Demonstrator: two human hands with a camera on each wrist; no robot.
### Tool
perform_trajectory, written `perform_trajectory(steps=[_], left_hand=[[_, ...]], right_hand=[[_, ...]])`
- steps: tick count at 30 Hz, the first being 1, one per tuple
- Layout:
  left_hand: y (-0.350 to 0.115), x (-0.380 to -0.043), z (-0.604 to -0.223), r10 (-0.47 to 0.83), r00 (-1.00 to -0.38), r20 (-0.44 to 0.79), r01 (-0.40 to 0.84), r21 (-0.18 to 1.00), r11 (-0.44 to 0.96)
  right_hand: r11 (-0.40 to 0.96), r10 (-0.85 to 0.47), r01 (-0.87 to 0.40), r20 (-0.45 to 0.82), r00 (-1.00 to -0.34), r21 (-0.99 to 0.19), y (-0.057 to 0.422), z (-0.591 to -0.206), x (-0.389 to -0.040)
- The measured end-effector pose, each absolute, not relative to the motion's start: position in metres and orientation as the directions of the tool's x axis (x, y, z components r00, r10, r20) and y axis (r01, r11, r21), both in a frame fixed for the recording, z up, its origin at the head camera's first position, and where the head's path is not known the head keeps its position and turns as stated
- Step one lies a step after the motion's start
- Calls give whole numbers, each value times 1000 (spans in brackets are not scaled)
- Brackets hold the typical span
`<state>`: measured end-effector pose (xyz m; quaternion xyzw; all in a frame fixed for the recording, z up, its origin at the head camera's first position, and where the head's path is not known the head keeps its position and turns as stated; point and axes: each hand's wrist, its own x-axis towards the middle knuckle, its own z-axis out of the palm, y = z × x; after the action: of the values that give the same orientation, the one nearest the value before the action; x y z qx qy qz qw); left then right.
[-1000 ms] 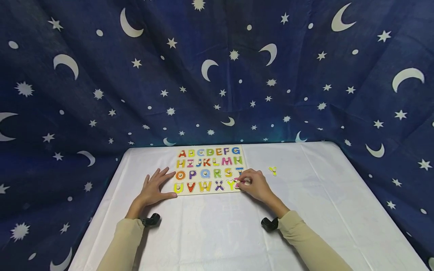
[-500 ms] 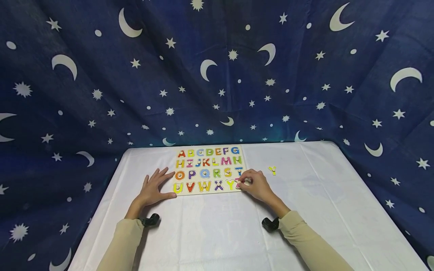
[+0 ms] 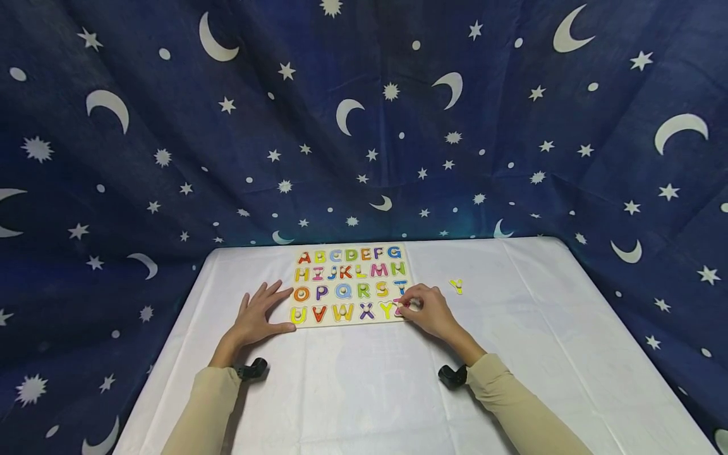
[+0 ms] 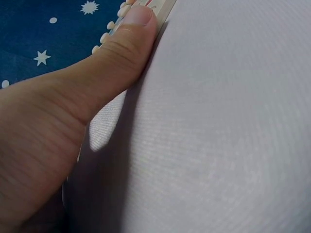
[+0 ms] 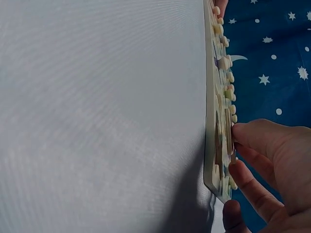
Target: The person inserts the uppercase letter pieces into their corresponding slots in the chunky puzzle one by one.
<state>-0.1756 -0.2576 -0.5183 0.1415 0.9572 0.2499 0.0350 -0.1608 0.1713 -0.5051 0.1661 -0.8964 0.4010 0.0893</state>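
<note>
A wooden alphabet puzzle board (image 3: 355, 323) with knobbed, coloured letters in rows lies flat on the table. My left hand (image 3: 250, 322) rests at its left side, fingers spread, the thumb and a fingertip touching the edge; the left wrist view shows the thumb (image 4: 121, 46) against the board's side. At the lower right corner my right hand (image 3: 432, 314) pinches a pink letter Z (image 3: 399, 311), partly hidden by the fingers. Beside the Z, the Y place (image 3: 387, 309) shows yellow without a knob. A loose yellow letter Y (image 3: 457, 287) lies right of the board.
A white cloth covers the table (image 3: 364, 392). Behind it hangs a dark blue curtain (image 3: 318, 145) with moons and stars. Each wrist carries a black camera mount, the left one (image 3: 253, 370) and the right one (image 3: 452, 377) both just above the cloth.
The right hand shifts only very slightly around the Z at the same corner. The left hand and the loose Y stay where they were.
</note>
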Motion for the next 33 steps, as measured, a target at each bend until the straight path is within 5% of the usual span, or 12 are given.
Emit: perform_trajectory(steps=[33], left_hand=[[-257, -177, -518, 286, -958, 4, 251, 488, 836]], right_hand=[[676, -185, -279, 209, -960, -683, 180, -509, -160]])
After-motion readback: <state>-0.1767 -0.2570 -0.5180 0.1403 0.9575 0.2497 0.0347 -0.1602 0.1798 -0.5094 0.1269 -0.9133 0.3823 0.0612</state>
